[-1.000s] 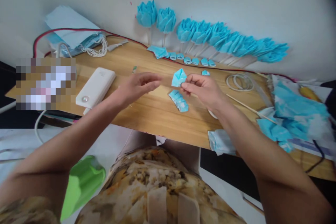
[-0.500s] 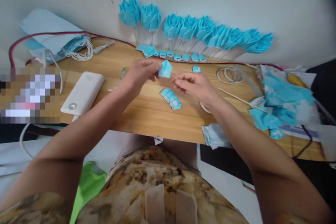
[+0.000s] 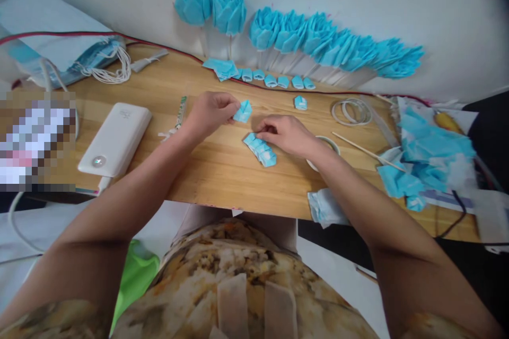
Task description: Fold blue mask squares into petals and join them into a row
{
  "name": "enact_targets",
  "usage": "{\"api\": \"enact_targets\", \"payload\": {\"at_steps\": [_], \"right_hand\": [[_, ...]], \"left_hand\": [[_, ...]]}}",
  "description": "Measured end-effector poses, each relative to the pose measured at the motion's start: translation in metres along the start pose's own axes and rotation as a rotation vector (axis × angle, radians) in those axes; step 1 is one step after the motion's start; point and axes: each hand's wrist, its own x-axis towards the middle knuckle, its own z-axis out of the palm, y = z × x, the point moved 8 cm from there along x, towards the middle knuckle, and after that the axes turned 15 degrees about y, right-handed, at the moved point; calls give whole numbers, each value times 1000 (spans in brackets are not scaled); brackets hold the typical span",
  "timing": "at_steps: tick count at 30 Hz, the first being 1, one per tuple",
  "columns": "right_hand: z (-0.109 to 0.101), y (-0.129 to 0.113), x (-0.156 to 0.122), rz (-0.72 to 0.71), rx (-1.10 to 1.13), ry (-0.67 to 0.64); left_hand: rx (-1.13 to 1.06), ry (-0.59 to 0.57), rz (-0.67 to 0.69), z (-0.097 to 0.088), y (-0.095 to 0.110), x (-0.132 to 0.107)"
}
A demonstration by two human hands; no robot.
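**Folded light-blue pieces, in hand and on a wooden table**

Left hand (image 3: 214, 112): thumb and fingers pinched together on the edge of one small, light-blue, folded piece of thin sheet material with a pointed top (image 3: 244, 112). The piece is left of centre, just above or at the tabletop; which of the two cannot be told.

Right hand (image 3: 287, 133): fingers curled, thumb close to the forefinger, tips at the upper edge of a short strip of overlapping light-blue folded pieces (image 3: 261, 151). Whether the fingers grip the strip cannot be told. The strip lies slantwise on the light-brown wood-grain table (image 3: 222, 185), nearer the person than the pinched piece.

Beyond the hands: a single light-blue folded piece (image 3: 301, 103); a row of small light-blue rolled pieces (image 3: 271, 81); flat light-blue sheets (image 3: 221, 69) at the row's left end.

Against the wall: bright-blue, many-petalled flowers on thin pale stems (image 3: 229, 12), side by side.

To the right: a white ring-shaped roll (image 3: 332, 144), partly hidden by the right forearm; a thin, pale wooden stick (image 3: 353, 146); a coiled translucent strip (image 3: 352, 112).

To the left: a white, rounded rectangular power bank (image 3: 115, 137), cable attached.
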Motion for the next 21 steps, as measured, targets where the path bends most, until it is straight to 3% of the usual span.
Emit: {"api": "enact_targets", "payload": {"at_steps": [8, 13, 21], "right_hand": [[-1, 4, -3, 20, 278, 42], [-8, -4, -6, -30, 298, 94], [-15, -15, -10, -121, 260, 148]], "left_hand": [[182, -101, 133, 7, -3, -1], [205, -175, 216, 15, -1, -5], [266, -228, 215, 19, 2, -11]]}}
